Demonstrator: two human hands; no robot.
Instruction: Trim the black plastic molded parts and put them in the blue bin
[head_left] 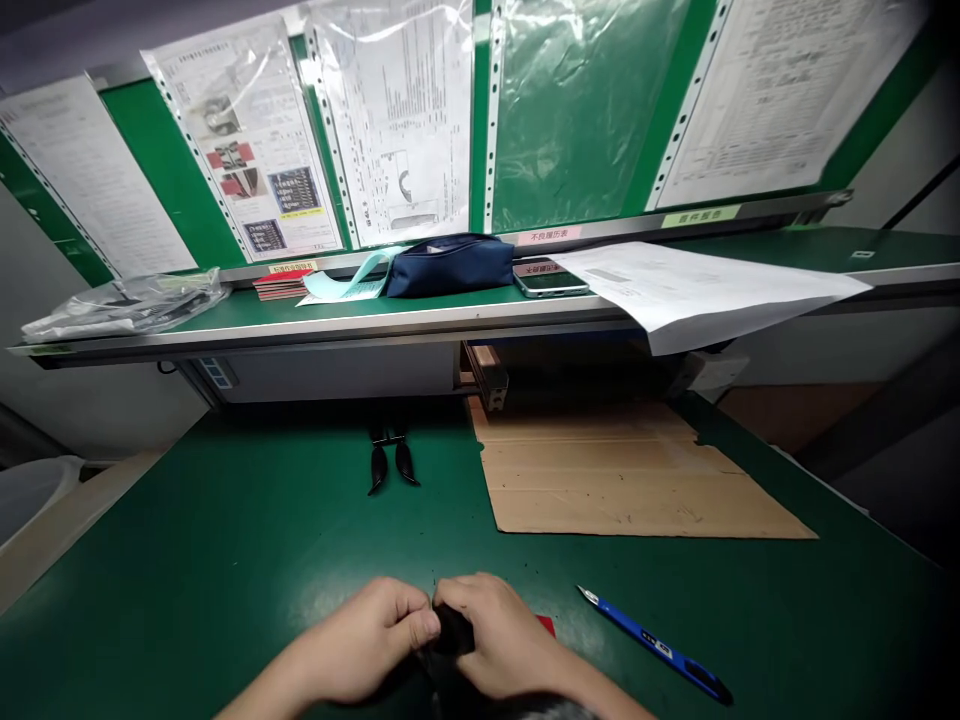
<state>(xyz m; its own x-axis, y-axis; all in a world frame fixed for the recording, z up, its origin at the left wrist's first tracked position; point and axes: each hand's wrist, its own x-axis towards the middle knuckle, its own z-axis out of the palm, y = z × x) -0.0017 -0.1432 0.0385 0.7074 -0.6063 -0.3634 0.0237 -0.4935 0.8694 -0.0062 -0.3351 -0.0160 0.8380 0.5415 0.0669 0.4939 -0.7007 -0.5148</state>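
Note:
At the near edge of the green worktop, my left hand [375,635] and my right hand [502,635] meet around a small black part [453,630]. My right fingers wrap over its top and side. The thumb and curled fingers of my left hand pinch at its left edge. Most of the part is hidden, so its kind does not show. A bit of something red [547,625] shows just past my right hand. To the right lies a blue pen [652,642], its tip pointing away to the left.
Two black curved pieces [391,465] joined by a bar lie toward the back. A flat cardboard sheet [600,490] covers the back right. Above, a shelf [337,322] carries a navy pouch [450,268], a phone [551,284], white paper [690,290] and a plastic bag [124,305].

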